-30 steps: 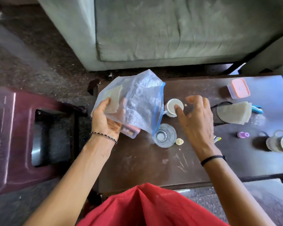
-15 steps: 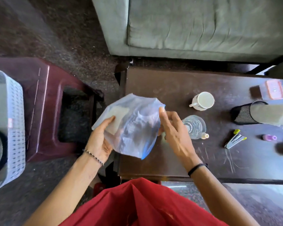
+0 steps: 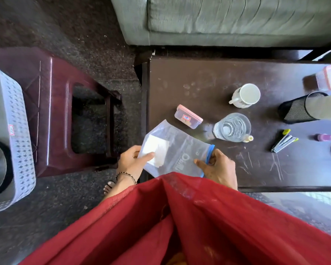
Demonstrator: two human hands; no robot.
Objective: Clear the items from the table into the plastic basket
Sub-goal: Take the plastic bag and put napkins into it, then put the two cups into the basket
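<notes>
- A red, softly folded cloth garment (image 3: 180,217) fills the near edge of the view.
- The left hand (image 3: 131,163) pinches one end of a clear, crinkly plastic zip bag (image 3: 180,152). The thumb lies on top, and the grip is closed over a white folded sheet (image 3: 155,152) inside.
- The right hand (image 3: 220,167) has its grip closed on the bag's blue zip strip, between thumb and curled fingers.
- The bag is held nearly flat above the near left corner of the dark, scratched wooden bench (image 3: 199,77).
- Just beyond the bag a small clear rectangular box with a pink lid (image 3: 188,119) sits on the bench. A faceted clear glass tumbler (image 3: 231,127) stands to its right.
- Further right lie a metal stapler (image 3: 283,143) and a small pink bottle (image 3: 325,137).
- Behind the tumbler stands a white ceramic mug (image 3: 246,95), with a black mesh pen holder (image 3: 294,109) lying on its side to the right.
- The white perforated plastic basket (image 3: 11,131) sits at the far left, well apart from the bench. A glossy maroon plastic stool (image 3: 52,111) is between them.
- A grey-green fabric sofa (image 3: 227,18) lies furthest away.
</notes>
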